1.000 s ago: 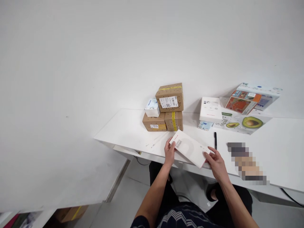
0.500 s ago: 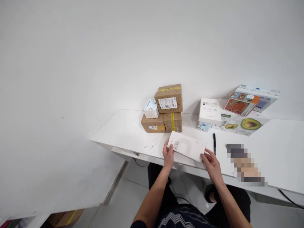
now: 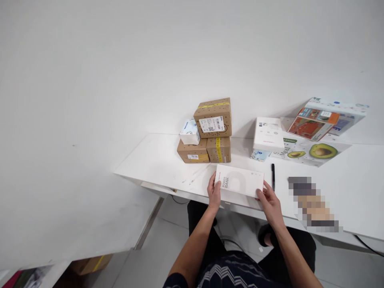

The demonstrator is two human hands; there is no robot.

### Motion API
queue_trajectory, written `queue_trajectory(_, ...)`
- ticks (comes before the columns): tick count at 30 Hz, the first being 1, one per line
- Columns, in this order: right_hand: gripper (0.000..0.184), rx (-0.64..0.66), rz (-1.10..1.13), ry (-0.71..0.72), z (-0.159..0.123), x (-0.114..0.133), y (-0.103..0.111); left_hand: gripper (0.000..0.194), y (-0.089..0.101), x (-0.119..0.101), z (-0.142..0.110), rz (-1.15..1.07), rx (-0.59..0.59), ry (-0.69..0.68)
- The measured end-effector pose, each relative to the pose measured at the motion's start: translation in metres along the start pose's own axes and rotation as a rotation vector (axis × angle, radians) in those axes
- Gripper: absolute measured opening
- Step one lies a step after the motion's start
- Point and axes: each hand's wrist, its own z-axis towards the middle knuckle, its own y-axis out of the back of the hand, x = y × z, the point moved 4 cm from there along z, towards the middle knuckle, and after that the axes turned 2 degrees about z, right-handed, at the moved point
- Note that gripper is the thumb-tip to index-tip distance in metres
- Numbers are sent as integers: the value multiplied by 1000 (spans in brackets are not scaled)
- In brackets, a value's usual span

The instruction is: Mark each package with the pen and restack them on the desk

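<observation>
A flat white power bank box [image 3: 241, 182] with "POWER BANK" printed on it is held above the front edge of the white table [image 3: 144, 160]. My left hand [image 3: 214, 193] grips its left end, thumb on the printed face. At the lower right corner my right hand [image 3: 269, 202] is closed on the same box, thumb on top and fingers behind the edge. Just right of the box lies a black pen [image 3: 273, 177]. Behind the box stand brown cardboard boxes, one [image 3: 213, 119] stacked on top of two others.
A white tissue pack [image 3: 190, 132] rests on the left carton. A white box [image 3: 268, 134] sits on a light blue pack [image 3: 260, 155]. Farther right are an avocado-printed box [image 3: 322, 152] and an orange-red box [image 3: 312, 124]. A blurred-out item [image 3: 313, 204] lies near the right front edge.
The power bank box has turned slightly and sits more level, its right end raised, still between both hands. The view has shifted a little.
</observation>
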Motion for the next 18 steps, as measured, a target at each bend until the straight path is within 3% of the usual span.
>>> queue_trajectory(11, 65, -2, 37, -20, 1, -1, 4, 40, 0, -1, 2, -65, -79, -13)
queue_trajectory(18, 57, -8, 113, 40, -1, -4, 5, 52, -1, -1, 0, -87, -21, 3)
